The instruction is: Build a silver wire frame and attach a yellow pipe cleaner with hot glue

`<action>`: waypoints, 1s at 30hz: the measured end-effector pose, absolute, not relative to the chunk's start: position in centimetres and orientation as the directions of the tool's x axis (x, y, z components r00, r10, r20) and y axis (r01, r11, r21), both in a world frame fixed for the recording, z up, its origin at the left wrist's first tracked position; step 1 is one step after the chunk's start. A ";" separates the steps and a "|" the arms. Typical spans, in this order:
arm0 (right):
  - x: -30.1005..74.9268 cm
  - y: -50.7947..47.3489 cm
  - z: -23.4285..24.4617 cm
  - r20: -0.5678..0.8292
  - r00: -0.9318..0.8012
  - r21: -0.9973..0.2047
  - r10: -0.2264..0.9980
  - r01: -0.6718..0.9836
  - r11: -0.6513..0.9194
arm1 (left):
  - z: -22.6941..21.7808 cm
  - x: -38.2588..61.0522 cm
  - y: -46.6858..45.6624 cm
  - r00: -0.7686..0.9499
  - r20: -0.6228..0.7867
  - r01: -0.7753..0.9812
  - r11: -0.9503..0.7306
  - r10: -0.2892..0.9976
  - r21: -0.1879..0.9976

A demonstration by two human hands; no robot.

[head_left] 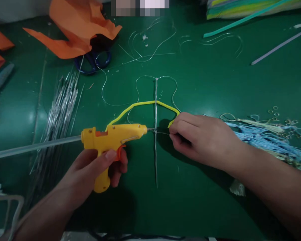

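Wrapped round the handle of a yellow hot glue gun (115, 134), my left hand (97, 167) has its fingers at the orange trigger. A clear glue stick (40, 146) juts from the gun's back end. The nozzle touches or nearly touches a thin upright stem (156, 117), where fine wires cross it. Curved wire loops (175, 88) spread from the stem's top. A yellow pipe cleaner (134, 104) arches across the stem. My right hand (193, 137) pinches its right end together with thin wire; the fingertips partly hide the grip.
Left lie a bundle of thin metal wires (62, 103), dark blue-handled scissors (90, 63) and torn orange paper (72, 26). Blue tasselled cords (261, 137) and small rings (276, 113) are at right. Behind are loose wires (153, 50) and a teal pipe cleaner (240, 21).
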State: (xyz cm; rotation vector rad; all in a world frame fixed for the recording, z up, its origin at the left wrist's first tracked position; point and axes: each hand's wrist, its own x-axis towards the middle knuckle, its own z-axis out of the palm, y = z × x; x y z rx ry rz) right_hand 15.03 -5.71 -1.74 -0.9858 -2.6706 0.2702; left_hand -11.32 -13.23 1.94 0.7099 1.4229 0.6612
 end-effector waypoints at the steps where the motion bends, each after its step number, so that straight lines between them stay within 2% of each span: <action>1: 15.0 -5.7 -1.7 0.191 -0.729 -0.270 0.658 0.605 0.749 | 1.9 -11.4 -13.2 0.047 -0.639 0.013 0.640 0.767 0.769; 16: 14.9 -5.8 -1.8 0.209 -0.717 -0.268 0.665 0.612 0.744 | 1.8 -11.9 -13.2 0.115 -0.634 0.048 0.634 0.764 0.772; 21: 14.7 -5.8 -1.7 0.217 -0.701 -0.242 0.679 0.636 0.733 | 1.8 -11.7 -13.2 0.078 -0.649 0.021 0.649 0.757 0.760; 26: 14.7 -5.9 -1.6 0.189 -0.689 -0.238 0.699 0.659 0.714 | 1.8 -11.8 -13.0 0.145 -0.549 0.002 0.554 0.823 0.832; 30: 14.9 -5.8 -1.6 0.177 -0.710 -0.269 0.681 0.631 0.728 | 1.6 -10.6 -12.5 0.124 -0.471 -0.139 0.486 0.873 0.863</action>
